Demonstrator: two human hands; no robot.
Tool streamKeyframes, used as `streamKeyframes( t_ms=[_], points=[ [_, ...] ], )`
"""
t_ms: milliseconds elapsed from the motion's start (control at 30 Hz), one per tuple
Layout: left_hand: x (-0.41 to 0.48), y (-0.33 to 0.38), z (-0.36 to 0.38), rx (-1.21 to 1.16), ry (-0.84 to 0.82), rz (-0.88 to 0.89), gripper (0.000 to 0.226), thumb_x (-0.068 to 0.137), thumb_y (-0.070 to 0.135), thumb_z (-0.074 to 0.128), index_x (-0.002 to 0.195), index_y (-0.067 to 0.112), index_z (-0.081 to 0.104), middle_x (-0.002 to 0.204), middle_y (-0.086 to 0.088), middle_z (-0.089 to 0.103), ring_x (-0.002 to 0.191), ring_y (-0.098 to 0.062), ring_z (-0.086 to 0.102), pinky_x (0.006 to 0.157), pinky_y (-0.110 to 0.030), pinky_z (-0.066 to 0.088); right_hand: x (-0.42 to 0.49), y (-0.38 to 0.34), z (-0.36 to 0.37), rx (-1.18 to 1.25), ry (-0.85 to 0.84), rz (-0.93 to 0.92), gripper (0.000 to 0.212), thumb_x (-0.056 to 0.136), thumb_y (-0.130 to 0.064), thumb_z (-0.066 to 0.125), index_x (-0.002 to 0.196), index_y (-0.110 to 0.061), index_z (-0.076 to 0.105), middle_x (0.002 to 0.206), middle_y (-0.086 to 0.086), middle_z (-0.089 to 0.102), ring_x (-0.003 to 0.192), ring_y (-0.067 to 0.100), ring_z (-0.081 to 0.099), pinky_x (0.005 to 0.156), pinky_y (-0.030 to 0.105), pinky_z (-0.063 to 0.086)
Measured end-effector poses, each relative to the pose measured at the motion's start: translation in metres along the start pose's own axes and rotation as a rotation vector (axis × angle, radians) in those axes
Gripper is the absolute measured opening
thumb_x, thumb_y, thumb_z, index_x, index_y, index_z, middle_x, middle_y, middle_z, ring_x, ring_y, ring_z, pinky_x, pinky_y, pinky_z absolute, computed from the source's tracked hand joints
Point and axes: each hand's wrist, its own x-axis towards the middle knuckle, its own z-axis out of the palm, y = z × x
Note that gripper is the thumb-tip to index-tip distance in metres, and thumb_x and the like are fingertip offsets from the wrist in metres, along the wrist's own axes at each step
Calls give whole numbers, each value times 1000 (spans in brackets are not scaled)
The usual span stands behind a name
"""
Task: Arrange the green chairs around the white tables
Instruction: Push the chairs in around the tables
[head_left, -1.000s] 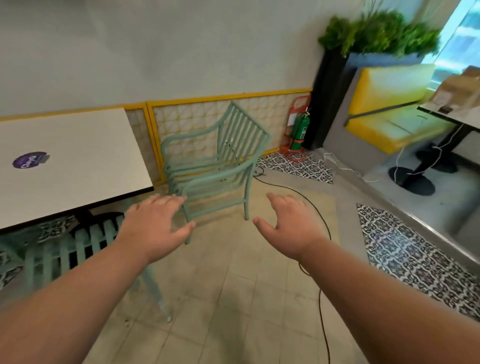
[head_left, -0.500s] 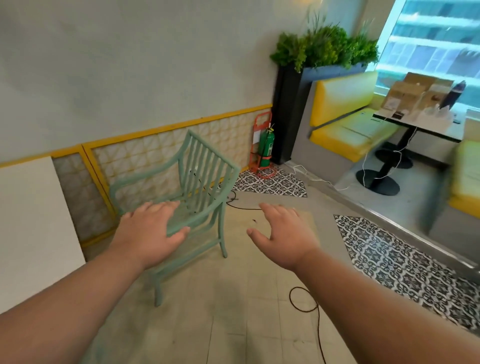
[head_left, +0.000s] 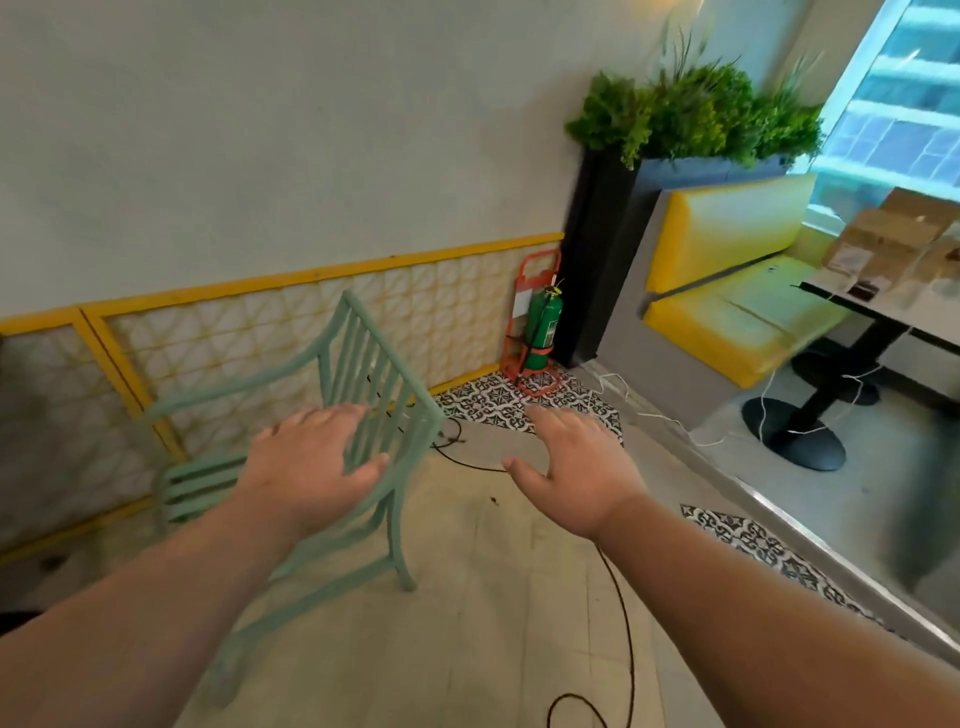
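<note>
A green slatted chair (head_left: 363, 374) stands by the yellow-trimmed wall, its back toward me. My left hand (head_left: 311, 462) reaches out flat, fingers spread, in front of the chair's backrest; whether it touches the chair I cannot tell. My right hand (head_left: 576, 473) is stretched out to the right of the chair, fingers straight, holding nothing. A white table (head_left: 893, 312) at the far right edge carries brown cardboard boxes (head_left: 898, 239).
A green fire extinguisher (head_left: 543, 325) in a red stand sits in the corner. A black cable (head_left: 618, 597) snakes across the floor. A yellow bench (head_left: 727, 291), a dark planter (head_left: 691, 114) and the table's black pedestal base (head_left: 795, 441) lie to the right.
The view has swung right and closer: the white table at left has left the frame. Both hands have advanced toward the chair's backrest, still spread.
</note>
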Motion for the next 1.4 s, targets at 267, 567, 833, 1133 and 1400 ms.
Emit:
streamKeyframes(
  t_ms=[267, 567, 833, 1133, 1400],
  points=[
    [109, -14, 11, -52, 7, -129, 78, 85, 74, 37, 151, 34, 38, 155, 8, 47, 144, -21, 39, 113, -52, 35, 149, 33, 14, -1, -54, -114, 78, 95, -68, 42, 158, -23, 33, 159, 0, 44, 148, 22, 33, 122, 40, 22],
    [252, -70, 27, -32, -4, -220, 83, 84, 79, 28, 154, 35, 31, 156, 6, 45, 144, -24, 37, 112, -52, 35, 322, 38, 47, -14, -75, -251, 76, 93, -67, 42, 154, -22, 39, 154, 2, 49, 145, 24, 38, 119, 42, 27],
    [325, -102, 48, -3, 0, -469, 94, 78, 83, 15, 158, 34, 24, 161, 3, 38, 148, -25, 31, 115, -52, 33, 472, 42, 93, -7, -218, -473, 77, 95, -67, 41, 157, -23, 33, 159, 2, 43, 149, 24, 31, 121, 42, 23],
    [345, -63, 95, -55, 26, -912, 84, 86, 78, 38, 155, 30, 34, 159, -2, 42, 147, -29, 34, 111, -54, 36, 614, 21, 136, -71, -383, -932, 82, 87, -65, 41, 151, -14, 45, 148, 14, 53, 139, 32, 44, 116, 46, 31],
    [311, -33, 110, -71, 32, -1186, 86, 88, 81, 29, 158, 30, 30, 160, 0, 41, 149, -29, 32, 113, -58, 34, 657, -10, 163, -55, -398, -1201, 71, 95, -57, 57, 149, -11, 48, 142, 14, 59, 133, 33, 49, 110, 46, 38]
  ],
)
